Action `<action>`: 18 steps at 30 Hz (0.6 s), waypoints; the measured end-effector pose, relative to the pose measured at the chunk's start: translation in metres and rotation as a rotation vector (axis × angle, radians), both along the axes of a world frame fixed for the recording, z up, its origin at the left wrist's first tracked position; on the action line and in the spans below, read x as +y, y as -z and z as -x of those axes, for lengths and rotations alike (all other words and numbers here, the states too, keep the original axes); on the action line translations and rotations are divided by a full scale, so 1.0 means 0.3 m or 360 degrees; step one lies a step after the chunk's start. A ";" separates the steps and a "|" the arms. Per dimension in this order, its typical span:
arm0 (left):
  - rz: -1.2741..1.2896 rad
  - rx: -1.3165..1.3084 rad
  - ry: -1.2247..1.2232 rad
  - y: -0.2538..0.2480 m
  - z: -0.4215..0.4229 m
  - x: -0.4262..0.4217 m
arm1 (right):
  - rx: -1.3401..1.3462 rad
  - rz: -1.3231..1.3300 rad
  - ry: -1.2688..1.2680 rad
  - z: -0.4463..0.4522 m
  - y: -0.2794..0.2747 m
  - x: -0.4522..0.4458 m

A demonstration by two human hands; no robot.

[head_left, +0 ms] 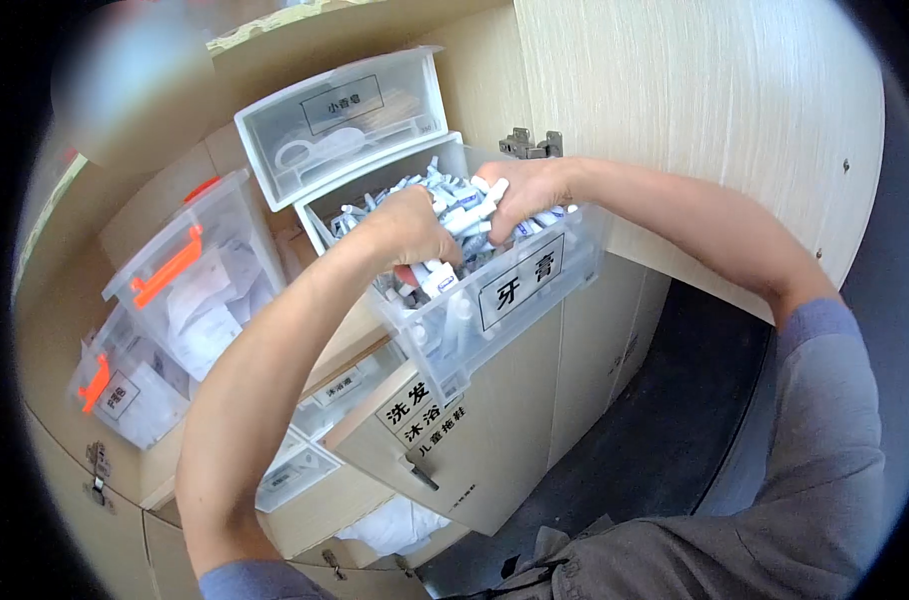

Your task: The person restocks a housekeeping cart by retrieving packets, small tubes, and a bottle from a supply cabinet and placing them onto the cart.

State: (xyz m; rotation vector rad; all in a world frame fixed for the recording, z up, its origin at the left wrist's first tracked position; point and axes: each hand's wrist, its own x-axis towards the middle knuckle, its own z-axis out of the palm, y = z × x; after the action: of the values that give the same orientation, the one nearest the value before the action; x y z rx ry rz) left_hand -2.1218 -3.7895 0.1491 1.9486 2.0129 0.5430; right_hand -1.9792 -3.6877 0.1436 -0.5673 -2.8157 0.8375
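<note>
A clear plastic drawer (pixel 520 290) with a black-lettered label is pulled out and full of small white and blue tubes (pixel 465 215). My left hand (pixel 415 230) is in the drawer's left part, its fingers closed around white tubes (pixel 438 280) near the front wall. On the right, my right hand (pixel 525 195) reaches in over the rim, with a white tube between thumb and fingers. The fingertips of both hands are partly hidden among the tubes.
Above stands another labelled clear drawer (pixel 345 110). Clear bins with orange handles (pixel 170 265) fill the left shelf. An open cabinet door (pixel 715 110) is at the right; a lower door (pixel 495 430) stands open below the drawer.
</note>
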 end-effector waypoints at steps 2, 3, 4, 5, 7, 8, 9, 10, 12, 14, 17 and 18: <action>-0.0176 -0.0186 -0.0053 -0.003 0.002 0.001 | 0.0096 0.0174 0.0041 -0.004 -0.002 0.000; -0.0224 -0.0162 -0.0099 -0.013 -0.009 -0.013 | 0.0172 0.0165 0.0076 -0.003 -0.007 0.000; -0.0228 -0.0163 -0.0095 -0.016 -0.008 -0.014 | 0.0247 0.0159 0.0110 -0.002 -0.010 0.002; -0.0330 -0.0242 -0.0103 -0.019 -0.003 -0.012 | 0.0289 0.0149 0.0105 -0.002 -0.026 -0.005; -0.0459 -0.0297 -0.0108 -0.036 0.010 -0.004 | 0.0382 0.0168 0.0132 0.012 -0.041 0.015; -0.0506 -0.0321 -0.0127 -0.055 0.002 -0.017 | 0.0474 0.0191 0.0159 0.018 -0.049 0.028; -0.0443 -0.0343 -0.0082 -0.074 0.018 0.004 | 0.0598 0.0163 0.0065 0.024 -0.063 0.027; -0.0378 -0.0364 -0.0036 -0.094 0.032 0.027 | 0.0730 0.0228 0.0081 0.024 -0.073 0.025; -0.0571 -0.0392 -0.0003 -0.137 0.006 0.003 | 0.0859 0.0205 0.0146 0.009 -0.117 0.007; -0.0597 -0.0260 0.0076 -0.198 -0.010 0.001 | 0.0757 0.0001 0.0225 -0.030 -0.173 -0.014; -0.0716 -0.0020 0.0235 -0.275 -0.098 -0.047 | 0.0859 0.0086 0.0382 -0.142 -0.220 -0.111; -0.0670 -0.0088 0.0236 -0.292 -0.139 -0.066 | 0.0966 0.0182 0.0049 -0.163 -0.242 -0.111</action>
State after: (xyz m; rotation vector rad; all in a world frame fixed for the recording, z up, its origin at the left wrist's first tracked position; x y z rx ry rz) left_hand -2.0801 -3.8093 0.2367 2.2630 1.8094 1.0384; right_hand -1.9303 -3.7212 0.2162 -0.2995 -2.2149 0.9715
